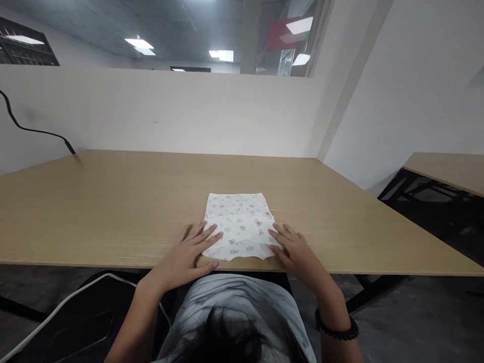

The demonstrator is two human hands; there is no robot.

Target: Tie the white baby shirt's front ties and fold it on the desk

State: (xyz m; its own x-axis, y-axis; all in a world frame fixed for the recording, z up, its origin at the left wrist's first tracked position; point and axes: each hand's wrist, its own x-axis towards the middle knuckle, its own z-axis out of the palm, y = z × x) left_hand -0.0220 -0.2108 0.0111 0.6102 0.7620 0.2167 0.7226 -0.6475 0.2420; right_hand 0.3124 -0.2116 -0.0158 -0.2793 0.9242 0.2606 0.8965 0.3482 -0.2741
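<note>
Both left hand (187, 258) and right hand (298, 253), with grip spread, pinching nothing, rest on opposite sides of the printed white cloth (242, 224), which lies on the worktop (124, 201) and seems mostly flattened, while creases and a wavy near edge remain.

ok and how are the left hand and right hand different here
The left hand touches the left side of the cloth, the right hand its right side. The right hand has a dark bracelet near its wrist; the left hand has none in view. Both are palm down with fingers spread.
</note>
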